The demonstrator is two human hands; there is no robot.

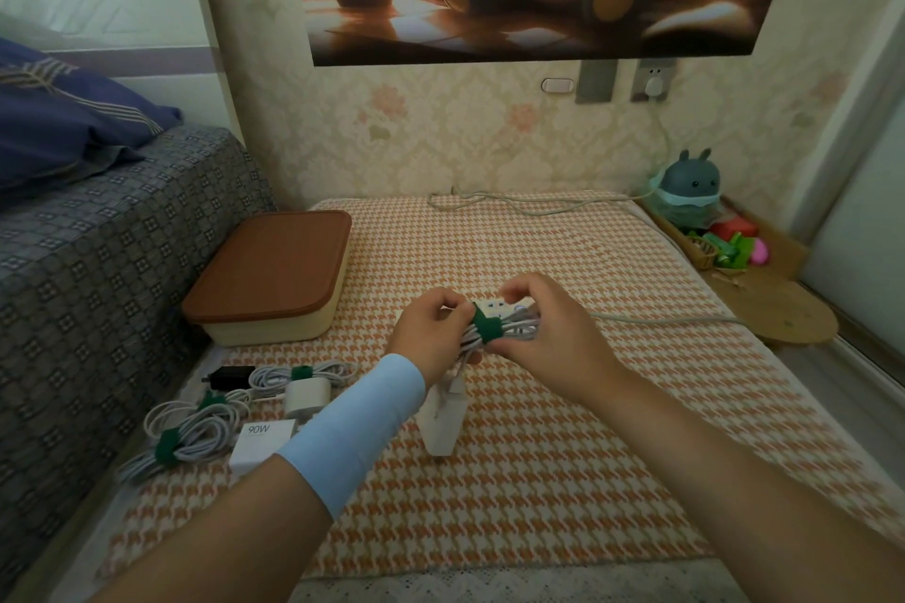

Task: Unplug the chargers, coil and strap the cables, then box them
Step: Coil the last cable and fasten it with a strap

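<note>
Head view: both hands [431, 328] [551, 338] around strapped cable [520, 327]

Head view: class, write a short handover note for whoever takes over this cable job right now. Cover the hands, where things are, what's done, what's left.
Left hand and right hand both grip the coiled cable, green strap wrapped round its middle; its white charger is below.
Done: strapped bundles lie beside chargers at the mat's left.
Left: finish this strap; unplug the wall charger, coil its cable; open the lidded box, pack everything.
</note>
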